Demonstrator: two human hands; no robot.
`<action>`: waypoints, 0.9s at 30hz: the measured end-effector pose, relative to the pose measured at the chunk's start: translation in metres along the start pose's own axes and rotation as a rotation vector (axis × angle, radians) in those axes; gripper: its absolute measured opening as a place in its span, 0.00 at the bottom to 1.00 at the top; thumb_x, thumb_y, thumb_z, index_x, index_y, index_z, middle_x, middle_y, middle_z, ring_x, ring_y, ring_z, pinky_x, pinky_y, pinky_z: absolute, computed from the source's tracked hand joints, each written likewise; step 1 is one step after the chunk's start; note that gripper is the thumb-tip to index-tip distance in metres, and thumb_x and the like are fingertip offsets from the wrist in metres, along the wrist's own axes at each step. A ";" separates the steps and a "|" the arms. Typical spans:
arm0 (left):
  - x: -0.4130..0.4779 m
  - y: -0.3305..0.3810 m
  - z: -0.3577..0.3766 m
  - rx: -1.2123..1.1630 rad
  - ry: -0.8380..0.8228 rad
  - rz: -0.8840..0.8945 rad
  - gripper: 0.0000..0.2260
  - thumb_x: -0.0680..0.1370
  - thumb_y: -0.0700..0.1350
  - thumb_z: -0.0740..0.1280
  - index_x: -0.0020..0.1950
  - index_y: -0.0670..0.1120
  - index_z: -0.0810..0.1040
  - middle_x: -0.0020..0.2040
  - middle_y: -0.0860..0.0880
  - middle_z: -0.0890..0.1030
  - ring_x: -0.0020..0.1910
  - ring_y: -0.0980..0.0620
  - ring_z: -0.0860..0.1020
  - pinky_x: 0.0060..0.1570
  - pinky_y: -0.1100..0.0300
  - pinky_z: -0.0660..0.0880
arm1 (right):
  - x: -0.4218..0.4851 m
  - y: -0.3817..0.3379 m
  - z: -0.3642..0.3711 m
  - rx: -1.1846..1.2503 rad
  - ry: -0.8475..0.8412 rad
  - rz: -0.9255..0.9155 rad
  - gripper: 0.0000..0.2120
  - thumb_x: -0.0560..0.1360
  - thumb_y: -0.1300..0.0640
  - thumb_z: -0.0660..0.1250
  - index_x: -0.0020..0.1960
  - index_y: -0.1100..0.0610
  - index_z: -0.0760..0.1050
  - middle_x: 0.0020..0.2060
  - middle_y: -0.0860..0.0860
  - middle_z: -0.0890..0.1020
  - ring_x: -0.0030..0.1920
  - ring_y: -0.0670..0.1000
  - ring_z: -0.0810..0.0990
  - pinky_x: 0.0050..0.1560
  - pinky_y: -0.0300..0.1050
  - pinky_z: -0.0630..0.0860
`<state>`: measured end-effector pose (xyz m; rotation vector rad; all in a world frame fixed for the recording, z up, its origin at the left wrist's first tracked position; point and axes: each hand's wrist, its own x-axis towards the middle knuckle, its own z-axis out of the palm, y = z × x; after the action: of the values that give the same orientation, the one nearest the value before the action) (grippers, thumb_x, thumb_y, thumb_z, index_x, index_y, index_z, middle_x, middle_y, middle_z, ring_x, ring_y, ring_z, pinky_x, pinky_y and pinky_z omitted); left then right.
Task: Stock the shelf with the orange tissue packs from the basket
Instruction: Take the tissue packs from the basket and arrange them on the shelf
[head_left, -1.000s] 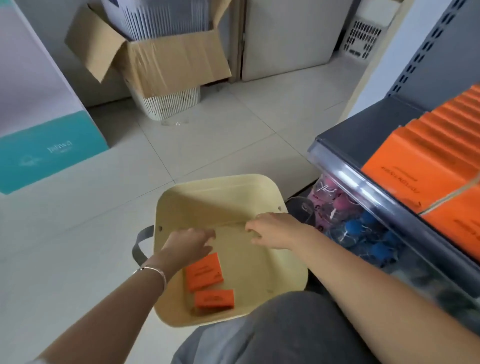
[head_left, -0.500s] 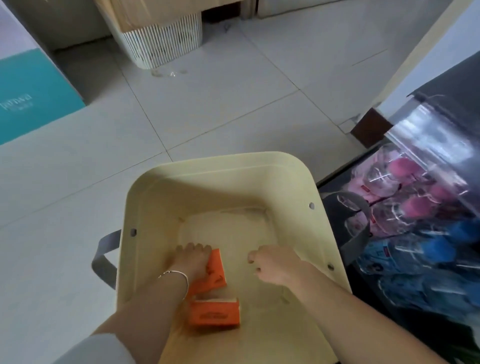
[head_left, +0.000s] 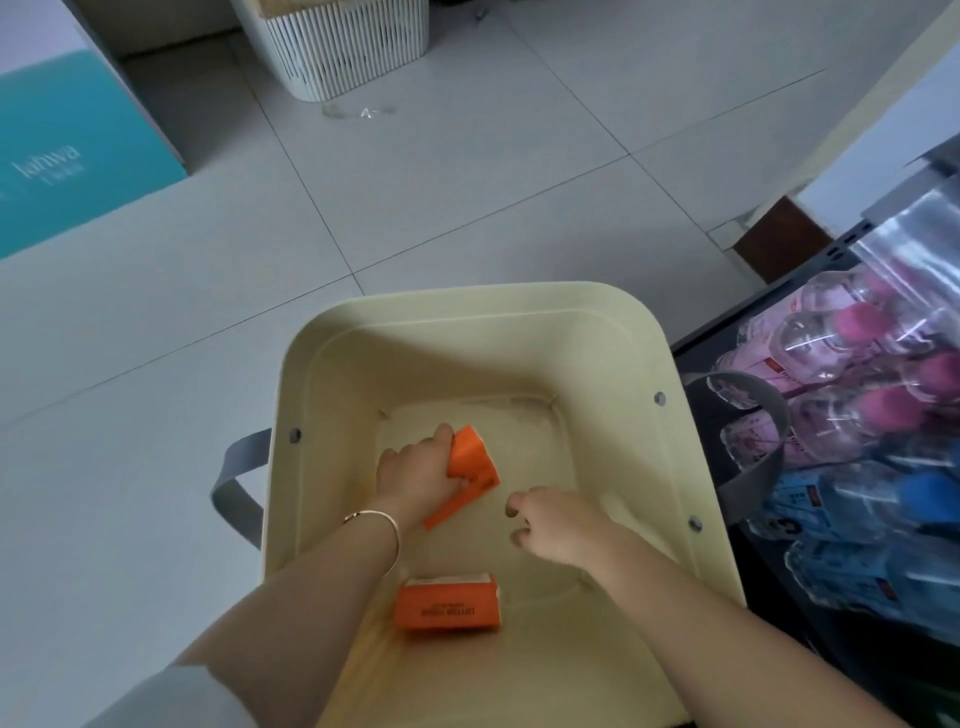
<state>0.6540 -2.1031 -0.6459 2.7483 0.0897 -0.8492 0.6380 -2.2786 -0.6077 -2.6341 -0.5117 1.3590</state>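
Note:
A pale yellow basket (head_left: 467, 306) with grey strap handles stands on the tiled floor in front of me. My left hand (head_left: 415, 473) is down inside it and grips an orange tissue pack (head_left: 470, 460), tilted up off the basket floor. A second orange tissue pack (head_left: 448, 605) lies flat on the basket floor near its front wall. My right hand (head_left: 558, 525) hovers in the basket just right of the gripped pack, fingers loosely curled, holding nothing. The shelf with orange packs is out of view.
To the right, a low dark shelf (head_left: 753, 332) holds wrapped bottles with pink caps (head_left: 857, 374) and blue caps (head_left: 883, 509). A white ribbed bin (head_left: 337, 47) stands at the back, a teal and white box (head_left: 67, 135) at the left.
My view dropped from the shelf to the basket. My left hand closed on one orange pack and tipped it up. My right hand came down into the basket beside it.

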 end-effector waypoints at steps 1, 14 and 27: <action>-0.001 -0.001 -0.003 -0.005 0.022 -0.013 0.23 0.72 0.56 0.68 0.61 0.49 0.65 0.59 0.47 0.78 0.59 0.44 0.77 0.53 0.52 0.68 | 0.000 -0.005 0.004 -0.005 -0.027 -0.024 0.20 0.78 0.53 0.62 0.69 0.53 0.68 0.65 0.55 0.74 0.62 0.57 0.74 0.57 0.49 0.73; -0.018 -0.002 -0.017 0.068 0.031 -0.039 0.21 0.74 0.53 0.66 0.64 0.50 0.65 0.60 0.47 0.76 0.60 0.43 0.75 0.56 0.49 0.68 | 0.020 -0.054 0.059 -0.295 -0.135 -0.220 0.23 0.75 0.57 0.64 0.68 0.55 0.64 0.62 0.57 0.74 0.61 0.62 0.75 0.57 0.54 0.73; -0.085 0.071 -0.131 0.038 0.375 0.119 0.18 0.75 0.49 0.63 0.64 0.51 0.65 0.59 0.50 0.76 0.59 0.44 0.74 0.53 0.50 0.68 | -0.089 -0.008 -0.051 -0.100 0.314 -0.072 0.16 0.77 0.61 0.58 0.64 0.59 0.65 0.57 0.58 0.75 0.56 0.61 0.76 0.44 0.48 0.68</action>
<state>0.6644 -2.1355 -0.4779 2.8803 -0.0203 -0.3016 0.6298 -2.3006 -0.5077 -2.8032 -0.6361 0.8964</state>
